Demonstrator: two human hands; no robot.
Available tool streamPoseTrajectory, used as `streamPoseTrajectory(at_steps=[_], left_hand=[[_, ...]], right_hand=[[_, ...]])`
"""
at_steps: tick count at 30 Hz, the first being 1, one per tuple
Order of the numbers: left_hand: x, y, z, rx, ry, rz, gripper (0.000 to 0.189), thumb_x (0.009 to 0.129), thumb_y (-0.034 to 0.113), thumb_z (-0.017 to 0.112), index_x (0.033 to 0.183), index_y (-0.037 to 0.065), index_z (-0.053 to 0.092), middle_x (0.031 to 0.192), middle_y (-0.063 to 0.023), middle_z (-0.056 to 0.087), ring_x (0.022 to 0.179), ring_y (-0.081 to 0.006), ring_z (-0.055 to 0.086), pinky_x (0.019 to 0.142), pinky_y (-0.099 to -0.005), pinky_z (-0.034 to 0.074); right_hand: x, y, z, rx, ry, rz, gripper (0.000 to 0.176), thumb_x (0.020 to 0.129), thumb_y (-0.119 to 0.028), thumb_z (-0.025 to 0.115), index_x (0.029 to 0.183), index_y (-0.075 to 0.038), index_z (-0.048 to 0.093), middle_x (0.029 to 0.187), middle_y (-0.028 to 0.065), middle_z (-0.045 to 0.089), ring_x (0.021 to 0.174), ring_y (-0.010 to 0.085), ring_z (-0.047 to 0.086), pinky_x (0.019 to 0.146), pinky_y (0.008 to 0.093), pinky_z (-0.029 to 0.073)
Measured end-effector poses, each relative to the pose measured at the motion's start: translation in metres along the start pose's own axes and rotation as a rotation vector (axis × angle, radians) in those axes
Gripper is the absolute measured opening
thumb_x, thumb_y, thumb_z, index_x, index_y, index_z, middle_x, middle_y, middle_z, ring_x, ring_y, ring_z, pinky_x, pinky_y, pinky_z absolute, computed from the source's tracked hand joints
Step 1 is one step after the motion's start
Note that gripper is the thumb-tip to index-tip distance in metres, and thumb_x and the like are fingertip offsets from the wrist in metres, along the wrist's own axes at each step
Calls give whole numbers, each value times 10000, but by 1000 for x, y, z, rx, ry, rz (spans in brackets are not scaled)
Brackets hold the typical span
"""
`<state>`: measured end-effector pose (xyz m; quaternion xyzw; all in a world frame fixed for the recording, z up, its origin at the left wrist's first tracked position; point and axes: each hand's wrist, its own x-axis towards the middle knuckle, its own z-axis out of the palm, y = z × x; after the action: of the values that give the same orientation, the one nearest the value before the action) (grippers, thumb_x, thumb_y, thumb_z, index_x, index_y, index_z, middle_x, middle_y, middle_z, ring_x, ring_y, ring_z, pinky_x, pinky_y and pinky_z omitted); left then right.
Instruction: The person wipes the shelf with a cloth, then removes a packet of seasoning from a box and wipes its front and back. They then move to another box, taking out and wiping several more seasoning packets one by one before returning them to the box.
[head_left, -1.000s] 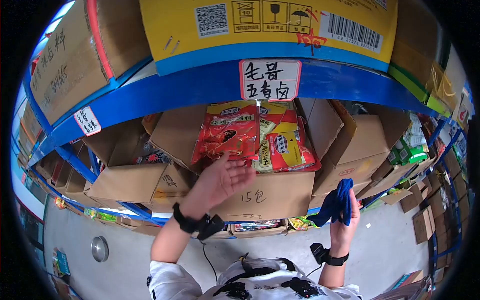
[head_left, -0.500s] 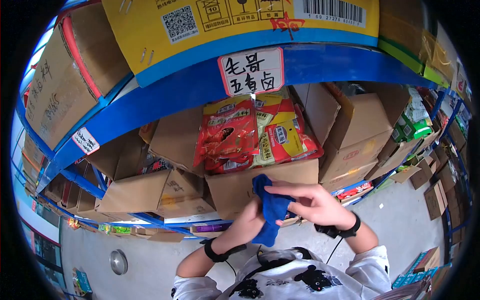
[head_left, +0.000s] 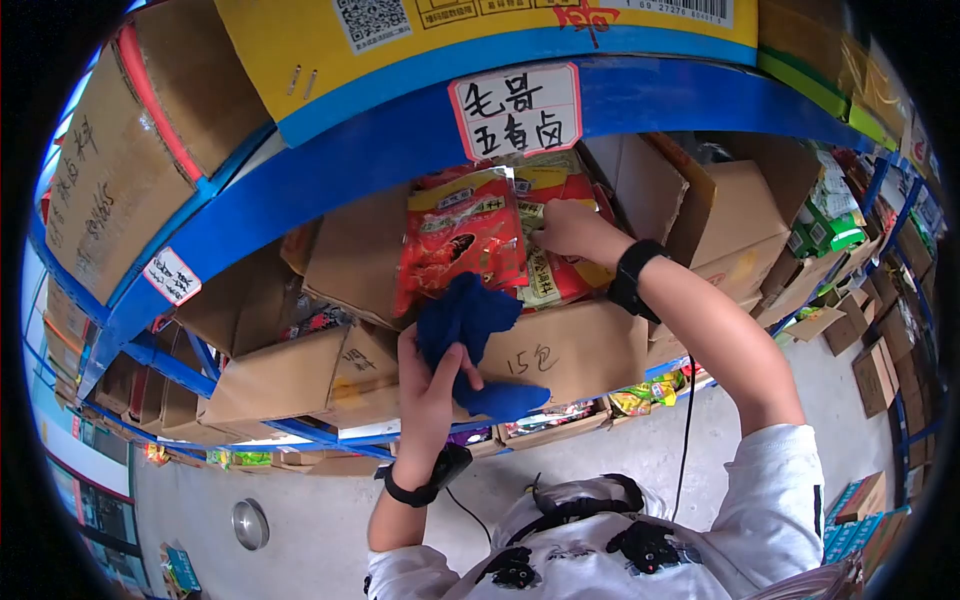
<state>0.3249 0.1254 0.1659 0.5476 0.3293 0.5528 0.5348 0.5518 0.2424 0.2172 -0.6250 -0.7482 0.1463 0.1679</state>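
A crumpled blue cloth (head_left: 468, 318) is gripped in my left hand (head_left: 428, 392), its folds hanging against the front of an open cardboard box (head_left: 600, 345). Inside that box lie red and yellow seasoning packets. My right hand (head_left: 582, 232) reaches over the box's front wall, fingers curled onto a yellow-green seasoning packet (head_left: 541, 283) at the right of the pile. The fingertips are partly hidden. Left of this hand, a shiny red packet (head_left: 455, 240) showing a crayfish picture leans on the others; the cloth covers its lower edge.
Above the box runs a blue shelf beam (head_left: 380, 125) with a handwritten sign (head_left: 520, 110). A yellow carton (head_left: 420, 80) stands on it. Other open cartons (head_left: 270, 375) flank the box. A round metal dish (head_left: 250, 524) lies on the floor, and a dark cable (head_left: 687, 430) hangs by my right arm.
My hands, together on the cloth before, have parted. The right hand let go of it and moved up into the box; the left moved left and up with the cloth.
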Motion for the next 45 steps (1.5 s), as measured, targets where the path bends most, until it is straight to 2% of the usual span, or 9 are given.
streamPoseTrajectory(at_steps=[5,15,17,21,25,28,37,42,45], left_hand=[[-1,-4,1,120,155,104,431,857,5,508,1188,69,239,895,-70,481,605,-81,438,535,-199,382],[14,-1,13,45,238,275,626,810,-47,497,1295,174,168,900,-98,498,616,-139,465,596,-282,427],[27,9,2,-184,19,-46,725,784,-43,513,1356,201,141,926,-100,499,609,-141,460,600,-301,440],[39,12,-1,-163,-100,-120,562,803,19,507,1324,131,327,991,-107,502,625,-143,461,655,-274,426],[41,23,5,-166,-190,-245,505,818,-15,501,1294,107,386,1009,-89,502,659,-129,478,645,-241,412],[42,27,11,-89,-244,-247,511,820,21,544,1300,100,385,1078,-97,501,661,-102,472,617,-216,408],[40,8,39,426,-457,201,935,599,235,825,1318,19,269,1199,-61,445,799,-43,483,575,-171,411],[25,18,53,-177,25,-218,216,878,106,515,1077,35,476,856,-56,570,610,-117,522,535,-265,415],[30,8,29,-586,-73,-341,185,886,110,471,1055,36,452,767,-67,541,508,-110,434,471,-249,352]], right_hand=[[15,-6,10,240,-63,196,253,753,-180,534,700,51,624,627,131,633,550,226,639,571,330,512],[5,-7,6,279,45,210,297,706,-229,603,819,44,630,715,190,646,675,261,656,671,368,512],[7,-4,6,7,327,161,338,700,-260,614,862,37,625,839,222,636,800,284,642,719,398,501],[2,8,-24,282,531,132,369,716,-295,629,885,33,613,886,208,630,808,297,636,707,408,504],[-12,13,-58,591,455,41,317,768,-274,612,898,15,610,815,142,635,696,225,641,663,334,513],[-34,-4,-81,910,379,17,200,861,-269,530,805,-82,573,713,22,611,550,82,582,506,181,379],[-48,-50,-57,986,124,-113,239,861,-230,521,876,-6,603,730,57,623,549,129,615,512,201,430],[-53,-48,-46,954,-69,-143,375,891,-294,463,835,52,595,727,101,630,573,165,642,480,239,473],[-67,-23,-44,709,-134,-73,532,912,-403,392,719,49,596,621,119,608,512,172,623,447,254,487]])
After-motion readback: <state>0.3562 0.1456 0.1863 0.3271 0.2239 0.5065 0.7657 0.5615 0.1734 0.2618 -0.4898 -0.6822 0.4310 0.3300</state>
